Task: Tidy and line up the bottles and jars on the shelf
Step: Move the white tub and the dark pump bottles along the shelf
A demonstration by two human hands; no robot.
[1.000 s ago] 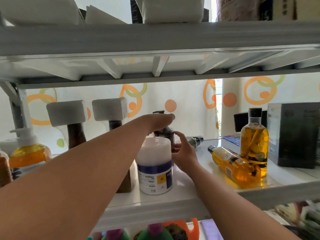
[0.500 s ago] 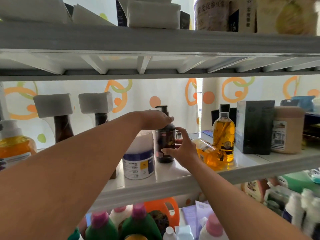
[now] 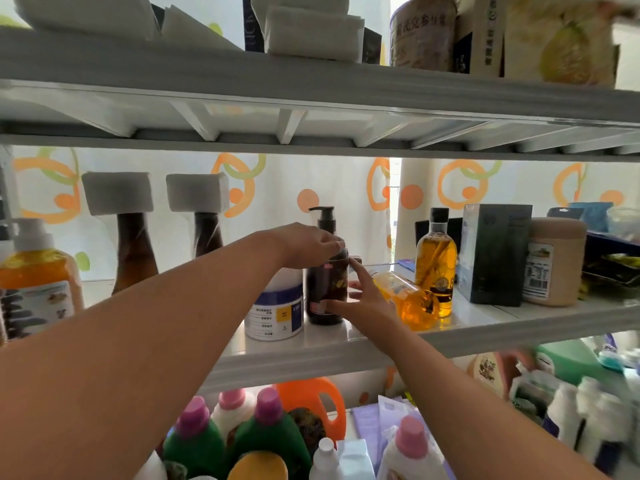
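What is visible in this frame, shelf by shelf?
dark pump bottle: 1, brown, middle shelf centre
white jar: 1, blue label, left of it
upright amber bottle: 1, amber, right of centre
fallen amber bottle: 1, amber, beside it
square-capped bottles: 2, brown, white caps, left
orange pump bottle: 1, orange, far left
black box: 1, black, right
beige jar: 1, beige, beside box
green bottles: 2, pink caps, below the shelf
left hand: grips pump bottle's top
right hand: fingers on its side
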